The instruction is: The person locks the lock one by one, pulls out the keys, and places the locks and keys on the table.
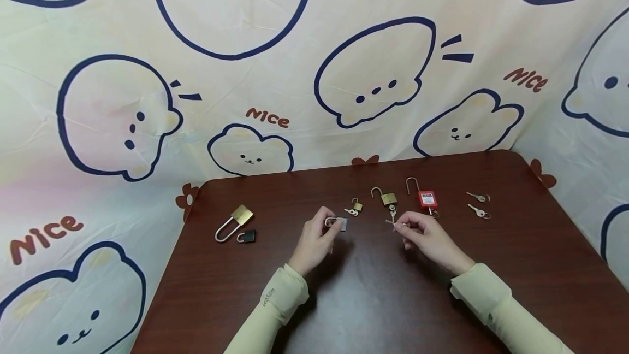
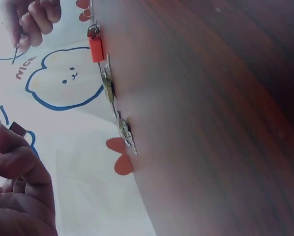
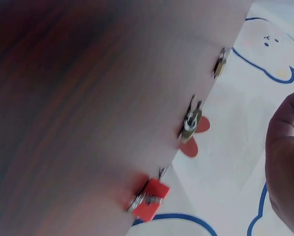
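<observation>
— Hands first: what is each one holding?
— Her left hand [image 1: 314,239] is pinching a small grey padlock [image 1: 340,223] just above the counter [image 1: 373,294]; the right hand [image 1: 426,238] is pinching a small key [image 1: 393,223], tip pointing toward the padlock.
— And around them?
— Left of the left hand a brass padlock [image 1: 235,220] is lying; beyond the right hand, a red padlock [image 1: 425,199].

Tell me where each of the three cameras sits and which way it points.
Head: above, looking down at the table; both hands and sleeves show, left hand holding a small padlock, right hand a key.
Left wrist: low at the table, facing the backdrop; left hand near, right hand far.
Right wrist: low, facing the backdrop; part of the right hand shows.
Shared: both wrist views show the red padlock.
</observation>
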Motion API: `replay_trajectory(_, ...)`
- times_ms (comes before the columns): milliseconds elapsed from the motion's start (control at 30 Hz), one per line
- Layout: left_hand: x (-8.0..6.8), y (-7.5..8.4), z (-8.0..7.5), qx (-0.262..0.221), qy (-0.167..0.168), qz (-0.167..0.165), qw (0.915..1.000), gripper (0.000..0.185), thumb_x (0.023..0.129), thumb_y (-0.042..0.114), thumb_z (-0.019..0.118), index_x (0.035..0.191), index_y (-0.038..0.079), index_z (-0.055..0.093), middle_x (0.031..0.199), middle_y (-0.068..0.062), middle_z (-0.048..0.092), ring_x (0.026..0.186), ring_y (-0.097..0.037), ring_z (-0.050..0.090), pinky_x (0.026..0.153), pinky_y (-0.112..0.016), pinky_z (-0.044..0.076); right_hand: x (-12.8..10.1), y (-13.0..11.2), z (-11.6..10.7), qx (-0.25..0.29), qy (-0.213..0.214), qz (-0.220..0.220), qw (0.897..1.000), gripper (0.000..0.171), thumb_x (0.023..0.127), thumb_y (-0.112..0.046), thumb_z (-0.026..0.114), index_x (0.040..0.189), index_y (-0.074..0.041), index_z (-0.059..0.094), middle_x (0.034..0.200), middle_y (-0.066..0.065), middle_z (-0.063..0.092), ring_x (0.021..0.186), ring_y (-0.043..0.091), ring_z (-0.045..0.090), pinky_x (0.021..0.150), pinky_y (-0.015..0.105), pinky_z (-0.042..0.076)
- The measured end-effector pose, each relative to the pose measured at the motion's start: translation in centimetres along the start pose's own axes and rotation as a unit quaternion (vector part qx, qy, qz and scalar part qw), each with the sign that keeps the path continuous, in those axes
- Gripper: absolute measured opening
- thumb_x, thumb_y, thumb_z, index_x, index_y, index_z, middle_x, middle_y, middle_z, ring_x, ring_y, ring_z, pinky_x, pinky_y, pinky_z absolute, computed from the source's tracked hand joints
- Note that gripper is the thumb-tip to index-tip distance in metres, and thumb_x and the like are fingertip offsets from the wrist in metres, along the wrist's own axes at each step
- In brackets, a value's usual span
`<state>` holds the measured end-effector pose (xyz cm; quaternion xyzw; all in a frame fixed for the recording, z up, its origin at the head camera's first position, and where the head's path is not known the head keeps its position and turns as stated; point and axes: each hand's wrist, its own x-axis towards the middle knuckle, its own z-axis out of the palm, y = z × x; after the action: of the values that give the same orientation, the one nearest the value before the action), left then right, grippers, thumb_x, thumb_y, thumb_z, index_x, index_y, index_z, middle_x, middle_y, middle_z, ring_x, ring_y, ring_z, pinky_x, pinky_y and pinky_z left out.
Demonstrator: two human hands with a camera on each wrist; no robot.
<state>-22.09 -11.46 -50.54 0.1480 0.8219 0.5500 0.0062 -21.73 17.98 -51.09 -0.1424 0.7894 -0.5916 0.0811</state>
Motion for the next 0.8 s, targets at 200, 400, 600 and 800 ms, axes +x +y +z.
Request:
replay_trajectory(200,0.4,-0.6,-0.6,0.014,-0.008,-0.008,0.9998,0.020,0.105,0.029,0.063,0.103,0.010,0.057,0.081,-0.029,0.063,0.046,-0.015,0.055,0.049,-0.030,0.052,-0.4,0.1,-1.7,-0.022,0.012,0.008,1.000,0.019,0.103,-0.015,0.065,0.105,0.004,0.066,0.076,0.007,0.061,0.065,0.016,0.060,0.061,0.034,0.055)
replay_trajectory(400,1.0,-1.5,-1.7,0.042,-0.009,-0.019,0.9989,0.016,0.104,0.027,0.064,0.102,0.013,0.059,0.079,-0.025,0.064,0.049,-0.015,0.057,0.052,-0.031,0.053,-0.5,0.5,-3.0,-0.028,0.020,0.008,0.999,0.020,0.103,-0.014,0.065,0.106,0.005,0.065,0.078,0.011,0.062,0.065,0.018,0.061,0.057,0.034,0.056)
replay_trajectory(600,1.6,-2.6,-3.0,0.069,-0.003,-0.037,0.9969,0.017,0.104,0.031,0.064,0.103,0.014,0.061,0.077,-0.022,0.064,0.052,-0.017,0.059,0.057,-0.032,0.053,-0.8,1.2,-4.5,-0.080,0.044,0.009,0.996,0.017,0.103,-0.017,0.066,0.106,-0.001,0.068,0.080,0.010,0.064,0.066,0.020,0.061,0.058,0.034,0.056)
replay_trajectory(800,2.0,-3.6,-4.2,0.093,0.000,-0.072,0.9930,0.016,0.104,0.032,0.064,0.105,0.016,0.062,0.085,-0.020,0.067,0.056,-0.022,0.062,0.058,-0.034,0.054,-1.6,1.6,-6.4,-0.147,0.061,0.015,0.987,0.018,0.101,-0.021,0.069,0.105,-0.004,0.071,0.082,0.008,0.067,0.071,0.019,0.062,0.062,0.029,0.054)
